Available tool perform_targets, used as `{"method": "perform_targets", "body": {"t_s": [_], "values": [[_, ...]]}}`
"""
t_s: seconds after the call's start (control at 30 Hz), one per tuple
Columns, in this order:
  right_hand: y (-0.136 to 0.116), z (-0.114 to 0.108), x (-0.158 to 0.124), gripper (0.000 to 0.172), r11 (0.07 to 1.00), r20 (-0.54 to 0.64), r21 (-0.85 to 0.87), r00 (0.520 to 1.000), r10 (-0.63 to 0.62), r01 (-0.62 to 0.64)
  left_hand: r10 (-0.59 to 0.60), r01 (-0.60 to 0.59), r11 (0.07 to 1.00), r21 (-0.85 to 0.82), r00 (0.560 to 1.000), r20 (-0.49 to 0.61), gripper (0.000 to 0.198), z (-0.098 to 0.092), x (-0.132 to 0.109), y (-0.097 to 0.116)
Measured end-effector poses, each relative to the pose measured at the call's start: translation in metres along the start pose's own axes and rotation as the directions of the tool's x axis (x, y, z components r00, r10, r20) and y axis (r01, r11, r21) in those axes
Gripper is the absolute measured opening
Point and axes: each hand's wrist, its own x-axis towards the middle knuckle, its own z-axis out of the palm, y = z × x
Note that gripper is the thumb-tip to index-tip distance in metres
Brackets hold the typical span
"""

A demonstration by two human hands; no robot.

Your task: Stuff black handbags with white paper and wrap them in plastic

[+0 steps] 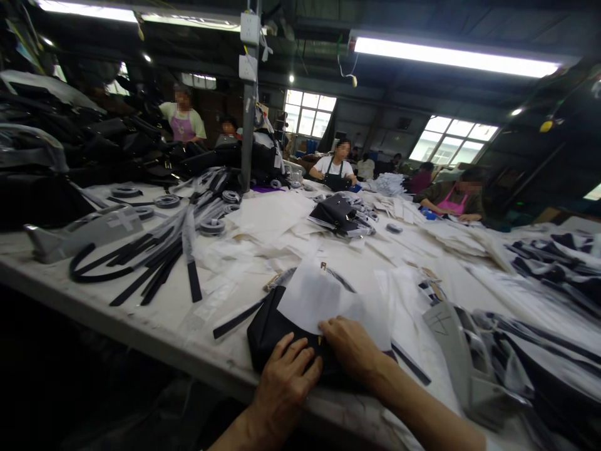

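A black handbag [263, 335] lies at the table's near edge, its lower part hidden behind my hands. Over its top spreads a thin white sheet [307, 294], and a small gold-coloured fitting [320, 340] shows just below the sheet's edge. My left hand [290, 376] rests on the bag's front with its fingers stretched out and a little apart. Close beside it, my right hand [350, 344] has its fingers bent and drawn together at the lower edge of the white sheet. Black straps [237, 318] stick out at the bag's sides.
Black straps in clear wrap [154, 263] lie on the left, with a pile of black bags [117, 144] behind. Another black bag [335, 213] sits mid-table. A grey wrapped piece [451, 351] stands at right. Several people work across the table, near a metal post [248, 125].
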Motion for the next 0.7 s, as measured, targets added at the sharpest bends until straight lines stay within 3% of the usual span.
{"method": "perform_targets", "body": {"t_s": [0.2,0.37,0.7], "values": [[-0.001,-0.007,-0.015,0.031,0.997,-0.124,0.075,0.992,-0.007,0.016,-0.002,0.003,1.0,0.003,1.0,-0.018,0.038,-0.003,0.004,0.0],[-0.011,0.004,-0.029,0.022,0.992,-0.182,0.044,0.977,-0.11,0.12,0.005,-0.003,0.999,-0.032,0.998,0.056,0.039,-0.01,0.006,0.0],[-0.012,0.022,-0.029,0.019,0.966,-0.366,0.138,0.917,-0.156,0.219,0.037,-0.032,0.999,-0.039,0.991,0.126,0.04,-0.013,0.002,-0.003]]}}
